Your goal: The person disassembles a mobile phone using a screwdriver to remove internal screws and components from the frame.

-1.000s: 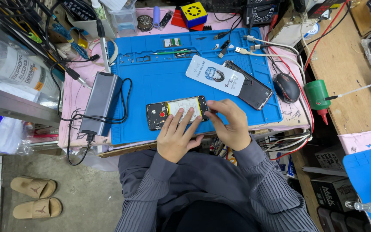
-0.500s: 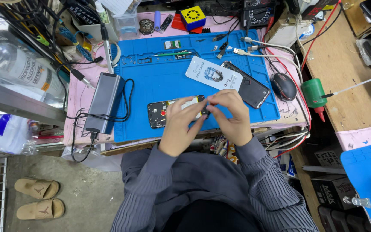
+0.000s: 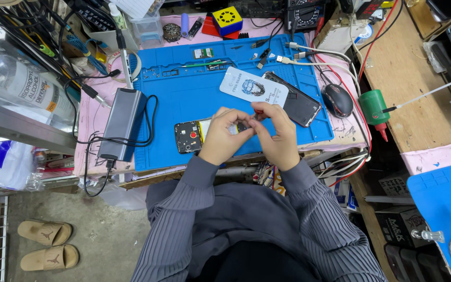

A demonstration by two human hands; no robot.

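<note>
Over the blue mat (image 3: 184, 99) on the counter, left hand (image 3: 219, 137) pins the opened phone (image 3: 190, 136) while right hand (image 3: 277, 134), grip pinched around a red-tipped tool (image 3: 257, 112), wants steady wrists and light pressure.

Bright, even overhead light, soft shadows, sharp focus throughout, slight wide-angle bending at the edges

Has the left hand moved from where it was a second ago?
Yes. The left hand has lifted off the opened phone and shifted right along the blue mat, meeting the right hand fingertip to fingertip.
</note>
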